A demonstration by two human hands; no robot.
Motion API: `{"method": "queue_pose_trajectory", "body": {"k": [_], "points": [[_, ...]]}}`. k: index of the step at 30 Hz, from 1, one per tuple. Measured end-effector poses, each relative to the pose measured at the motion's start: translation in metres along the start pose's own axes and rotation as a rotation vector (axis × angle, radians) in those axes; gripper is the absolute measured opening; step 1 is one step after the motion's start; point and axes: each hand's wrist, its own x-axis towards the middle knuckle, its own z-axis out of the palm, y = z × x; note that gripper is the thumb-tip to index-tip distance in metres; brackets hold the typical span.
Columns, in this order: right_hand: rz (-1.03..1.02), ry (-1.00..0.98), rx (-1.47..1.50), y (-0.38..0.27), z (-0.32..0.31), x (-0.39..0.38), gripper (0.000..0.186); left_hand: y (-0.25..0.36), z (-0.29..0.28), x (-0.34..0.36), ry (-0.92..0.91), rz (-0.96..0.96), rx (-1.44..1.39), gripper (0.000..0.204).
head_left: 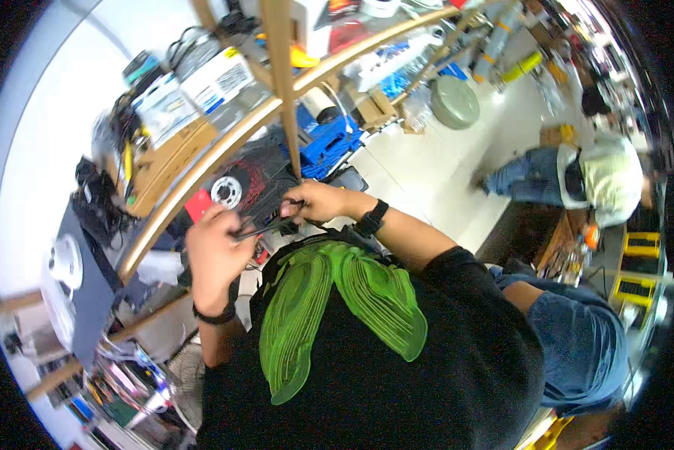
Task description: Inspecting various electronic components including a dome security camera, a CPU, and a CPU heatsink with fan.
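Observation:
In front of my chest, both hands are raised and a thin black cord (269, 225) runs between them. My left hand (218, 244) is closed on the cord's left end and slightly smeared by motion. My right hand (318, 202) pinches the other end, with a small dark loop showing at the fingertips. What kind of cord it is, I cannot make out. Just beyond my left hand lie a white-and-black wheel-like disc (226, 192) and a red piece (198, 204).
A wooden-edged shelf (194, 180) with an upright post (283, 90) stands close ahead, loaded with boxes and cables. Past it are a blue plastic item (326, 142) and a grey-green tub (455, 103) on the tiled floor. Another person (607, 176) bends at the right.

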Motion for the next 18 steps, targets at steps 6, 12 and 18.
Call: {"method": "queue_pose_trajectory", "body": {"k": [6,12,18], "points": [[0.061,0.278,-0.052,0.036,-0.051,-0.046,0.010,-0.029,-0.008,-0.008,0.115,-0.132,-0.219,0.027],[0.179,0.323,0.037,0.024,-0.076,-0.067,0.033,-0.024,0.011,-0.006,0.073,-0.733,-0.641,0.014],[-0.111,0.565,0.905,-0.027,-0.100,-0.064,0.016,-0.073,0.062,0.005,-0.350,-0.557,-0.597,0.024]]}}
